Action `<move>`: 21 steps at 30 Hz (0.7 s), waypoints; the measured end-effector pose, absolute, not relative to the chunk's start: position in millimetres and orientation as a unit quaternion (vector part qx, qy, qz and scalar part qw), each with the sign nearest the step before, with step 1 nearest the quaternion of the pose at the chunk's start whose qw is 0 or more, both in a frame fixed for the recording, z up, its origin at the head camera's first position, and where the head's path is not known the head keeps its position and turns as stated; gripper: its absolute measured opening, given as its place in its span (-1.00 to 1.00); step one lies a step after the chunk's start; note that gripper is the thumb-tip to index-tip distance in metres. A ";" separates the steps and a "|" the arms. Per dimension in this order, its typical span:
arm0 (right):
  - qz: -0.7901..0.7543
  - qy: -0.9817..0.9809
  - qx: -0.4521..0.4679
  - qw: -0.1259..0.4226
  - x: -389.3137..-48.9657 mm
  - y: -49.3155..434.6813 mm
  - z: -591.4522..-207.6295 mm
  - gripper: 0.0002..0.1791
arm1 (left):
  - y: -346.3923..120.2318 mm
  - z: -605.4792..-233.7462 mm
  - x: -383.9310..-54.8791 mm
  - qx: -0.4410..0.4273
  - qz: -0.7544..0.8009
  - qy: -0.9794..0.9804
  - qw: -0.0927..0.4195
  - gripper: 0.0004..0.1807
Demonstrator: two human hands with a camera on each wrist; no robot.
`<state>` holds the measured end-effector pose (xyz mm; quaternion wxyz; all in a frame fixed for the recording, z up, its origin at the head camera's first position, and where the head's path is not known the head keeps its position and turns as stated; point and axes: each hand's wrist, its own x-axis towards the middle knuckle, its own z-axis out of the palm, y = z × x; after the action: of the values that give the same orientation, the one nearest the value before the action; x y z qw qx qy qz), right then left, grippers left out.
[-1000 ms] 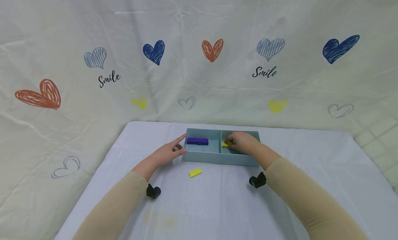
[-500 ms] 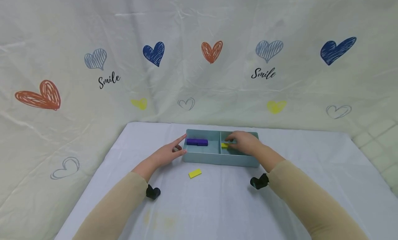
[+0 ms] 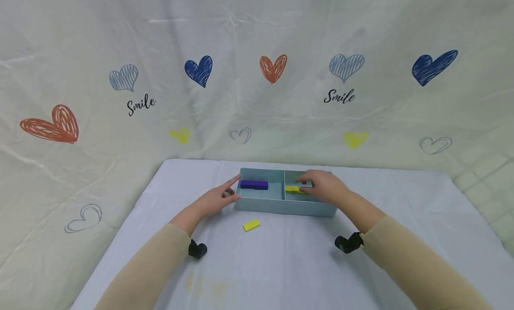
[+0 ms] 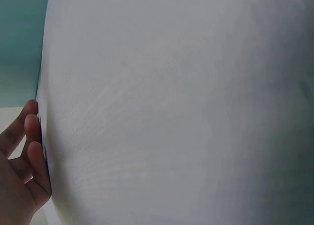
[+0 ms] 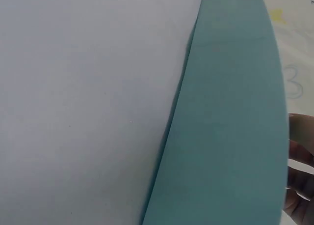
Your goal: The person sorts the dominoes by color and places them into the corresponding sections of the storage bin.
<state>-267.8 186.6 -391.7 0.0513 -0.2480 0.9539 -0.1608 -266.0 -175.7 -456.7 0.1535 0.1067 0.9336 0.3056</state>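
Observation:
A blue-green divided box [image 3: 287, 207] sits on the white-covered table. Two purple blocks [image 3: 254, 185] lie end to end in its left compartment. In the right compartment, yellow blocks [image 3: 292, 189] lie against the divider, partly covered by my right hand [image 3: 327, 186]. That hand reaches over the box's near wall, thumb and index finger parted around the yellow. My left hand [image 3: 213, 200] spans the box's left end, index finger straight at the far corner and thumb at the near one. In the left wrist view, left fingers [image 4: 33, 129] show beside the box's wall [image 4: 19, 53].
One loose yellow block [image 3: 251, 225] lies on the table in front of the box. A white backdrop [image 3: 257, 105] printed with hearts stands behind the table. Dark wrist-worn pieces hang under both cuffs, close over the cloth.
My right hand has shifted slightly right and its fingers have parted, leaving more of the yellow blocks uncovered. The left hand has stayed at the box's left end.

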 end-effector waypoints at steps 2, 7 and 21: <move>-0.169 0.952 -0.250 0.046 -263.1 188.5 -388.2 -0.63 | -175.7 -456.2 -265.8 0.107 0.307 0.933 0.154 -0.23; -0.182 0.943 -0.277 0.026 -248.1 192.5 -381.5 -0.66 | -175.4 -454.9 -264.8 0.105 0.308 0.933 0.157 -0.22; -0.156 0.922 -0.355 -0.012 -203.4 198.1 -382.6 -0.69 | -174.7 -453.2 -262.7 0.104 0.305 0.934 0.154 -0.23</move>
<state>-203.4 198.1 -382.6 -0.0123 -0.3549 0.9217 -0.1562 -262.7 -174.7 -453.2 0.1543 0.1042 0.9341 0.3047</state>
